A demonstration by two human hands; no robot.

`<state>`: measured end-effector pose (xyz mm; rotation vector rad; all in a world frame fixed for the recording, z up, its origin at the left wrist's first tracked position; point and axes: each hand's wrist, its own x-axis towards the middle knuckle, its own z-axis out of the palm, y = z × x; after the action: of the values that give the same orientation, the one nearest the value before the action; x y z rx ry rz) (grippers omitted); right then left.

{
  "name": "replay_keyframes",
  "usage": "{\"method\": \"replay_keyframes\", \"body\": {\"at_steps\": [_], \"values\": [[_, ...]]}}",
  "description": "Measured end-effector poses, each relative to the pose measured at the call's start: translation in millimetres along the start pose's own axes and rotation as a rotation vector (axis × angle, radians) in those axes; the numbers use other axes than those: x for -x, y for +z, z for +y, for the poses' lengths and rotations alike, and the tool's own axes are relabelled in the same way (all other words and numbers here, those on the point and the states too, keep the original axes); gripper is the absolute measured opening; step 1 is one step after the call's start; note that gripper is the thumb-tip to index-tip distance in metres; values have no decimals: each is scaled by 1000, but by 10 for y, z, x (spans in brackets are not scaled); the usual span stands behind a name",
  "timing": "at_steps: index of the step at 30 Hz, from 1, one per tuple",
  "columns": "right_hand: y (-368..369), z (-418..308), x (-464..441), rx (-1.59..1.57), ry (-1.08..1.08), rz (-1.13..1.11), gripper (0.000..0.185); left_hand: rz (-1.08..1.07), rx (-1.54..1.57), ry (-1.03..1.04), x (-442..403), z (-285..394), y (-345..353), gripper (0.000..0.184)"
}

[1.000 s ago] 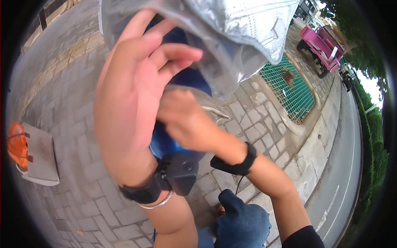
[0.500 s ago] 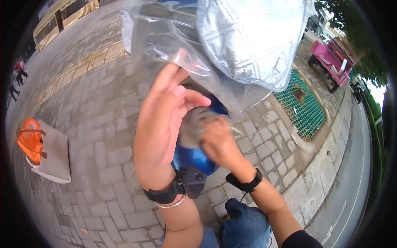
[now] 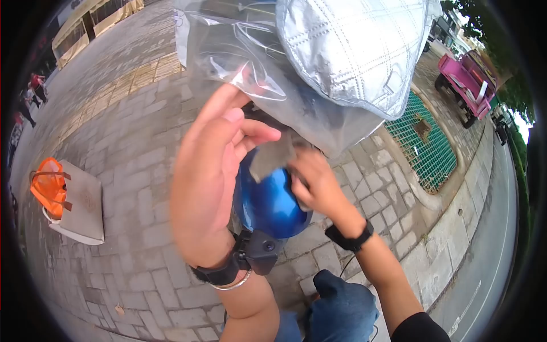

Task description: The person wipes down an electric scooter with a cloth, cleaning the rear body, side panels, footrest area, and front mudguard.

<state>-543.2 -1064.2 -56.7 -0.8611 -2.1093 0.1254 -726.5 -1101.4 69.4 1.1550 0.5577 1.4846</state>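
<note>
My left hand point(image 3: 213, 154) is raised at a hanging clear plastic sheet point(image 3: 228, 60). Its upper fingertips reach behind the sheet's lower edge and hold it up, while the other fingers are bent apart. A silver quilted cover point(image 3: 350, 51) hangs beside and over the plastic. Below it is a glossy blue rounded panel point(image 3: 270, 202), partly hidden by my left forearm. My right hand point(image 3: 319, 179) grips a grey-beige cloth point(image 3: 272, 159) against the upper part of this panel. What the panel belongs to is mostly hidden.
A beige bag point(image 3: 84, 202) with an orange lining stands on the paving at left. On the right are a green grate point(image 3: 424, 145), a kerb and a road. A pink vehicle point(image 3: 464, 85) is parked beyond. Several people point(image 3: 35, 91) are far left.
The right hand and cloth have shifted slightly, and more of the blue panel shows. My left hand has moved a little left and down, staying at the plastic.
</note>
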Motion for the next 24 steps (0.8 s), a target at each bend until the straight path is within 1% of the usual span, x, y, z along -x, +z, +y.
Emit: {"method": "replay_keyframes", "body": {"at_steps": [2, 3, 5, 6, 7, 8, 12, 15, 16, 17, 18, 20, 23, 24], "values": [[-6, -174, 270, 123, -105, -121, 32, -4, -12, -10, 2, 9, 6, 60], [17, -287, 388, 124, -105, -120, 32, 6, -23, 7, 0, 3, 13, 59], [74, -513, 532, 100, -228, -304, 34, 1, -26, 15, -3, -39, 37, 58], [85, -565, 486, 110, -217, -300, 34, 20, 35, 33, -10, -60, 30, 55], [106, -609, 402, 73, -251, -306, 35, 40, 96, 51, -20, -81, 50, 52], [135, -630, 318, 35, -284, -311, 37, 49, 26, 45, -25, -74, 114, 58], [205, -476, -119, 26, -262, -298, 36, 46, 66, 49, -38, -93, 75, 56], [203, -231, -446, 43, -149, -88, 35, 82, 70, 19, -12, -46, 76, 56], [203, -192, -443, 1, -76, -52, 34, 93, 58, 28, -4, -29, 55, 56], [213, -178, -454, -41, -5, -20, 34, 71, 72, 32, -1, -20, 27, 52], [243, -239, -449, -53, -17, -27, 34, 52, 89, 34, 10, -7, -8, 47], [266, -400, -341, 185, -49, 3, 28, 57, 82, 29, 22, 12, -43, 47], [414, -520, -291, 152, -40, -19, 23, 40, 71, 37, -16, -15, -56, 47], [406, -545, -351, 79, -41, 13, 16, 37, 60, 48, -17, -41, -48, 46]]}}
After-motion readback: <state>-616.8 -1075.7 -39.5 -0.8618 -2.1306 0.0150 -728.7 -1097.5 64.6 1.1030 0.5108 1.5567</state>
